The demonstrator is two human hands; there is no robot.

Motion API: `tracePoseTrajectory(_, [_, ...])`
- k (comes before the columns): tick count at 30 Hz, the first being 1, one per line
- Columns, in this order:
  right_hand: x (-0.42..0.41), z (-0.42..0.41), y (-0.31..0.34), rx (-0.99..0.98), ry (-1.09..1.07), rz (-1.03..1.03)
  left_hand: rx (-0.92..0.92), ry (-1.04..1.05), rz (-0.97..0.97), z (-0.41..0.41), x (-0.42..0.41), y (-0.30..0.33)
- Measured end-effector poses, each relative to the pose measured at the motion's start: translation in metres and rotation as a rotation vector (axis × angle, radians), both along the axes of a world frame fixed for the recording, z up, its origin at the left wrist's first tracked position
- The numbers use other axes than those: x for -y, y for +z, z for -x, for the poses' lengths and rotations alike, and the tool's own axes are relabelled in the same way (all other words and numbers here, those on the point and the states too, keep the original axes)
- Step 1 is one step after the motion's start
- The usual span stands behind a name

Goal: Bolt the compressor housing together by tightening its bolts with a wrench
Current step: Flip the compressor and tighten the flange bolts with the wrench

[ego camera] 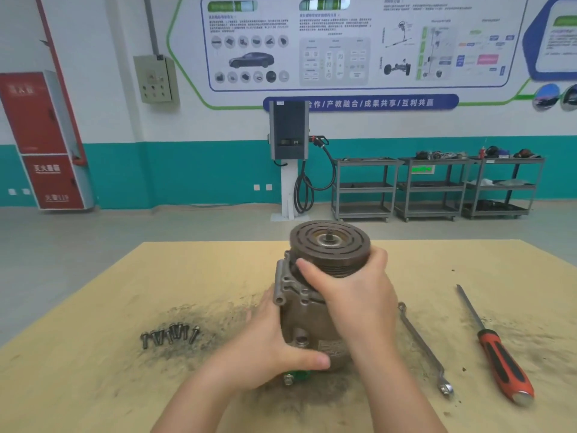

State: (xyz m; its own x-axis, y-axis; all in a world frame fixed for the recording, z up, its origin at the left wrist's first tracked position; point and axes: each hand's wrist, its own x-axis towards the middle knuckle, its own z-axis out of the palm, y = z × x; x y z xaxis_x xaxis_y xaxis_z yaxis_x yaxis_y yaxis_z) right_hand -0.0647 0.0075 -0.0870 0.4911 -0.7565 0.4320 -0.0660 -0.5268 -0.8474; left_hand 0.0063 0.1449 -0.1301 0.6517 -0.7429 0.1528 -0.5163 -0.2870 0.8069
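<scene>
The compressor (307,310) stands upright on its rear end in the middle of the yellowish worktable (93,354), with its grooved pulley and clutch plate (329,245) facing up toward you. Your right hand (356,295) wraps over the compressor just under the pulley, thumb curled across the front of the housing neck and fingers curled round the far side. Your left hand (268,348) grips the lower body of the compressor from the left, thumb pressed across the front near the label and fingers curled behind it out of sight. Something green (299,375) shows at the foot of the compressor, just below your left thumb; you cannot tell what it is.

To the left of the compressor, well apart from it, a cluster of bolts (170,334) lies on a dark, grimy patch of the table. Just to the right of the compressor lies a long ring wrench (421,345), untouched, running toward you. Farther right of that lies a screwdriver (496,351) with an orange and black handle, its tip pointing away from you.
</scene>
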Motion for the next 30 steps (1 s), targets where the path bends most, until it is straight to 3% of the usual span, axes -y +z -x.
tracePoseTrajectory(3, [-0.018, -0.013, 0.007, -0.123, -0.036, 0.153, 0.043, 0.091, 0.233, 0.001, 0.012, -0.013])
tracePoseTrajectory(9, [-0.019, -0.011, 0.001, -0.137, -0.078, 0.244, 0.107, 0.239, 0.272, -0.004, 0.022, -0.032])
tracePoseTrajectory(14, [0.027, 0.014, -0.007, -0.061, 0.288, 0.070, 0.199, 0.283, 0.148, 0.001, 0.031, -0.035])
tracePoseTrajectory(17, [0.057, 0.035, -0.018, -0.072, 0.442, 0.003, 0.049, 0.242, 0.227, 0.005, 0.025, -0.032])
tracePoseTrajectory(19, [0.075, 0.046, -0.028, -0.102, 0.392, -0.048, -0.048, 0.314, 0.327, 0.007, 0.018, -0.024])
tracePoseTrajectory(21, [0.093, 0.051, -0.033, -0.140, 0.220, -0.055, 0.207, 0.461, 0.308, 0.009, 0.013, -0.009])
tracePoseTrajectory(23, [0.110, 0.053, -0.032, -0.352, 0.021, 0.021, 0.573, 0.541, 0.182, 0.011, 0.013, 0.004])
tracePoseTrajectory(25, [0.120, 0.053, -0.035, -0.698, -0.062, 0.131, 0.752, 0.552, 0.061, 0.017, 0.019, 0.012])
tracePoseTrajectory(27, [0.122, 0.050, -0.042, -0.965, -0.037, 0.150, 0.794, 0.565, 0.048, 0.023, 0.023, 0.012])
tracePoseTrajectory(30, [0.128, 0.044, -0.057, -1.095, -0.032, 0.134, 0.779, 0.579, 0.086, 0.025, 0.025, 0.010])
